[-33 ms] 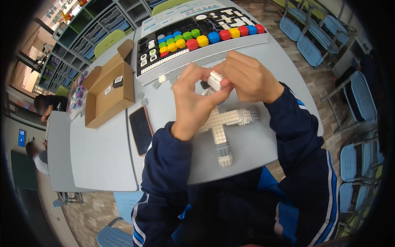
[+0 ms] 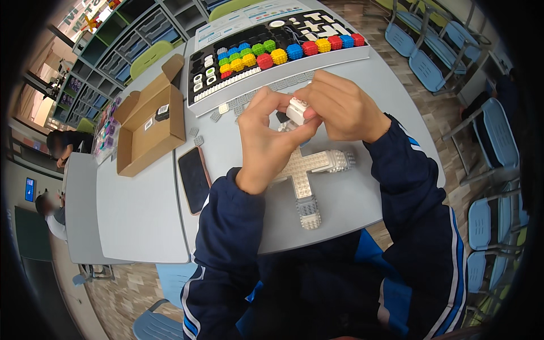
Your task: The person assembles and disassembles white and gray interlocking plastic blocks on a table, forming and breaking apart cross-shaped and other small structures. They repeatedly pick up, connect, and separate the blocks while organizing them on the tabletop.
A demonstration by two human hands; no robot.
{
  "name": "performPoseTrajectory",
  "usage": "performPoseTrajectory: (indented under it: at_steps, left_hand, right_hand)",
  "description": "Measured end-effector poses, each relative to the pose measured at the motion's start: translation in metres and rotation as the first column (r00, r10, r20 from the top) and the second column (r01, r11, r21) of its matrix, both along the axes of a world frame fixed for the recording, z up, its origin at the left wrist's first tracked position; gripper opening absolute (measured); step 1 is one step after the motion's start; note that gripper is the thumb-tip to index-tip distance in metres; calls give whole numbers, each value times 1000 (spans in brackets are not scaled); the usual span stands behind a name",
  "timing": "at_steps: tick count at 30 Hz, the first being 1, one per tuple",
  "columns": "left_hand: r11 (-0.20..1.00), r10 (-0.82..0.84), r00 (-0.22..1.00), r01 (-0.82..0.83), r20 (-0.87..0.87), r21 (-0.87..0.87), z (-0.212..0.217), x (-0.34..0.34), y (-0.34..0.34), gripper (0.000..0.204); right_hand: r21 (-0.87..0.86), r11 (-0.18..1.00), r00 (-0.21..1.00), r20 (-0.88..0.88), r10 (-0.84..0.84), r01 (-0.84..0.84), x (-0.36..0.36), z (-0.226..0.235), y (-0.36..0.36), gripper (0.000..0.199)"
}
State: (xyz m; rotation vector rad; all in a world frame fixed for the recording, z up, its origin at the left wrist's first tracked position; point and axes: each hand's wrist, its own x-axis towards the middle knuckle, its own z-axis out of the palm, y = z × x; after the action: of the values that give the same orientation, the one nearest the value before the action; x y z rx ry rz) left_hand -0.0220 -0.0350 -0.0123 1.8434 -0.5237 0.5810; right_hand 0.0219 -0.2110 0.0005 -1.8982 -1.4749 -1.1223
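Note:
A small white building block [image 2: 296, 111] with some reddish spots on top is pinched between my two hands above the table. My left hand [image 2: 263, 139] is closed around its near left side, thumb and index finger on it. My right hand [image 2: 343, 107] grips it from the right, fingers curled; what lies under those fingers is hidden. Below them rests a cross-shaped build of white studded blocks [image 2: 300, 170], with a grey section and rounded studded ends on its arms. My hands cover its far part.
A large kit tray [image 2: 226, 90] of colourful studded pieces stands at the back. Small grey plates [image 2: 215, 116] lie along its front. An open cardboard box [image 2: 150, 141] and a phone [image 2: 194, 180] are to the left. Blue chairs [image 2: 492, 133] line the right; two people sit far left.

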Motion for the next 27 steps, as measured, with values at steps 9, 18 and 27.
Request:
performPoseTrajectory:
  at_steps: [9,18,27]
  left_hand:
    - [978,-126,985,103,-116,-182,-1,1,-8,27]
    - [979,-128,980,102,-149,-175,-8,10,-5,26]
    - [986,-73,996,65,-48,-154,-8,8,-8,25]
  right_hand:
    - [139,990,986,166,-11,-12,16,-17,8,28]
    - [148,989,998,60,-32,22,17,-26,11,24]
    - [174,984,997,57,-42,32,19,-25,15,26]
